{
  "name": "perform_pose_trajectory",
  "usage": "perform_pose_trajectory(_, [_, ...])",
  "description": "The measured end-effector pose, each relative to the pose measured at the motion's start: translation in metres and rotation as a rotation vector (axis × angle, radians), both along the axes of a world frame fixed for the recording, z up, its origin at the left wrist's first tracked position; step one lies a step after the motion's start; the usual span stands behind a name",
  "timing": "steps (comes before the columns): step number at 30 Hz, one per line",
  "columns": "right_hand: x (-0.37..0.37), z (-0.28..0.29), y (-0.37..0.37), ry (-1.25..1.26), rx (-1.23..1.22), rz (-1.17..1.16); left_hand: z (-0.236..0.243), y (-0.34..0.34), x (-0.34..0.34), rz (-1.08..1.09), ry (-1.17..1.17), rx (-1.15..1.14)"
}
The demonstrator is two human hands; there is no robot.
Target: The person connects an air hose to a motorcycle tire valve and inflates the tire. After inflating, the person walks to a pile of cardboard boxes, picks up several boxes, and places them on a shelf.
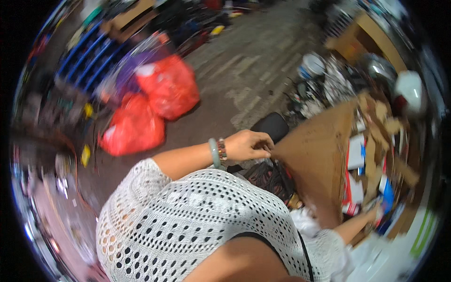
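My left hand (pixel 250 145), with a pale bangle (pixel 214 153) and a beaded bracelet (pixel 222 149) at its wrist, hangs in front of my chest. Its fingers are loosely bent, thumb apart, and nothing shows in them. Beneath it lie bundled dark cables (pixel 270 181), and just beyond is a black rounded object (pixel 271 126). At the right, my right hand (pixel 374 214) reaches into a large open cardboard box (pixel 319 145) filled with torn cardboard (pixel 376 141). It is beside a blue and white piece (pixel 386 193); blur hides its fingers and whether they grip anything.
Two tied red plastic bags (pixel 168 87) stand on the floor at the left, by a blue slatted crate (pixel 89 58). Mixed scrap and a white bucket (pixel 313 64) lie beyond the box. A white rounded container (pixel 409 91) stands at the far right.
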State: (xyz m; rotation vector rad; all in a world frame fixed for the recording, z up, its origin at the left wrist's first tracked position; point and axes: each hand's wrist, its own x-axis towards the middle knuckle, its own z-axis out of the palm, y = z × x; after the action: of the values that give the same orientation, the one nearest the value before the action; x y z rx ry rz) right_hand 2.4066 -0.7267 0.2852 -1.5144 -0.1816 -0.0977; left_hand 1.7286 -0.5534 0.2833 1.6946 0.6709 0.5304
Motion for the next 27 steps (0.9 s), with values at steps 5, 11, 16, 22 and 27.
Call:
perform_pose_trajectory(5, [-0.089, -0.013, 0.105, -0.577, -0.415, -0.382, 0.006, -0.017, -0.047, 0.27, 0.135, 0.108])
perform_pose_trajectory(11, [-0.191, 0.025, 0.172, -1.344, -0.927, -0.665, -0.002, -0.077, -0.14, 0.578, 0.139, 0.17])
perform_pose_trajectory(16, [-0.135, 0.102, 0.165, -0.937, -1.085, -0.538, -0.012, -0.157, -0.26, 0.912, 0.186, 0.176])
perform_pose_trajectory(22, [-0.526, 0.123, 0.253, -1.491, -0.213, 0.509, -0.023, -0.307, -0.385, 1.295, 0.13, 0.119])
perform_pose_trajectory(27, [-0.879, 0.049, 0.165, -1.511, -0.063, 1.342, 0.013, -0.416, -0.472, 1.474, 0.162, 0.206])
